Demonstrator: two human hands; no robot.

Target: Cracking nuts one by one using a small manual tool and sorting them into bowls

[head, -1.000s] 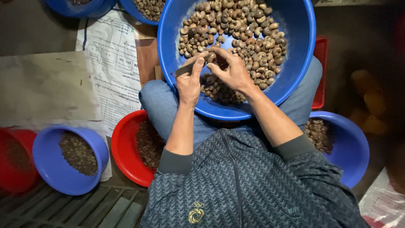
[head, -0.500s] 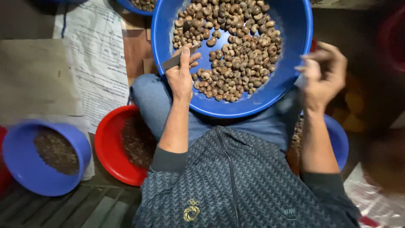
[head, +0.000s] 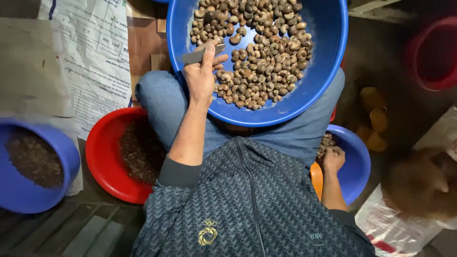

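Blue basin (head: pixel 328 57) top cut off

One camera only, worn on the person's head, looking almost straight down over the chest and lap. It sits close: the grey patterned zip jacket (head: pixel 247 204) fills the near edge, and the large round blue plastic basin of brown nuts (head: pixel 328 57) on the knees runs out of the far edge. The floor shows to the left and right. No second view overlaps it.

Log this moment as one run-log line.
left hand: holds small blade over nuts in big blue basin | right hand: fist in smaller blue bowl | red basin: left
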